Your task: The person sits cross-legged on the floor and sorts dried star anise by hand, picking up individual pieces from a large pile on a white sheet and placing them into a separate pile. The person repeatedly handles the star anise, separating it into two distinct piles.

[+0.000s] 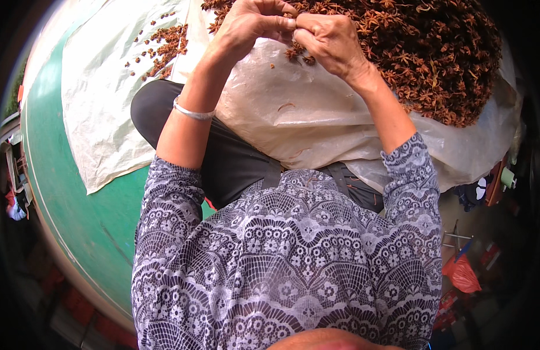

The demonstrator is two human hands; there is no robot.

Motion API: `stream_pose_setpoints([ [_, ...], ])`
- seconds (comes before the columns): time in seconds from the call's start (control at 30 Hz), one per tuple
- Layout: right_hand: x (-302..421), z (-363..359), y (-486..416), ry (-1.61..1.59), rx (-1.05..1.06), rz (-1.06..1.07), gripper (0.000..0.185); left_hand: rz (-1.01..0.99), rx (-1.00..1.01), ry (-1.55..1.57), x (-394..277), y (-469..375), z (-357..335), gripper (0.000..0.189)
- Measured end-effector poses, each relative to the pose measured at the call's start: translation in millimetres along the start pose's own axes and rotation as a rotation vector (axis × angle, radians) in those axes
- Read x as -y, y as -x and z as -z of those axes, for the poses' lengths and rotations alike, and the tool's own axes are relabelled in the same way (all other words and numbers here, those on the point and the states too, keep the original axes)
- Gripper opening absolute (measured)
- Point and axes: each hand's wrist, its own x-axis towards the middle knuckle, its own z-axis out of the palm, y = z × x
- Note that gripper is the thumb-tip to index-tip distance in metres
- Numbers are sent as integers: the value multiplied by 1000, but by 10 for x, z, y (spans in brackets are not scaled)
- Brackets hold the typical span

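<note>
At the top centre my left hand [257,22] and my right hand [331,41] meet at their fingertips. The left thumb and the right fingers touch, and what lies between them is mostly hidden. A large heap of dried star anise [427,57] lies behind and to the right of my right hand. Just below the fingertips, a few loose star anise pods [292,54] rest on a translucent plastic sheet [305,96]. Left of my left forearm, a smaller scatter of star anise pieces [167,50] lies on a whitish sheet [108,96].
My bent knee in dark trousers [158,105] lies beside the whitish sheet. Green flooring [77,188] with a white line runs down the left. At the far right are a red plastic bag [462,273], metal legs [457,236] and a light green object [508,178].
</note>
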Motion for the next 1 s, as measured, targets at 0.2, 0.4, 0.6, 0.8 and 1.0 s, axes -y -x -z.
stream_pose_setpoints([
  [0.2, 500, 206, 515, -1071, 979, -404, 27, -465, -484, -749, 228, -60, 308, 25],
  [0.4, 10, 227, 605, -432, 295, -572, 22, -589, -236, -1273, 553, -189, -412, 11],
  [0.6, -223, -74, 568, 73, -191, -336, 23, -727, -367, -1147, 343, -100, -369, 9],
  [0.8, -359, -97, 481, 106, -130, -258, 25, -220, -219, 164, 285, -203, 322, 8],
  [1.0, -344, -242, 377, 374, 20, -165, 18, -267, 590, -330, -50, 107, 124, 35],
])
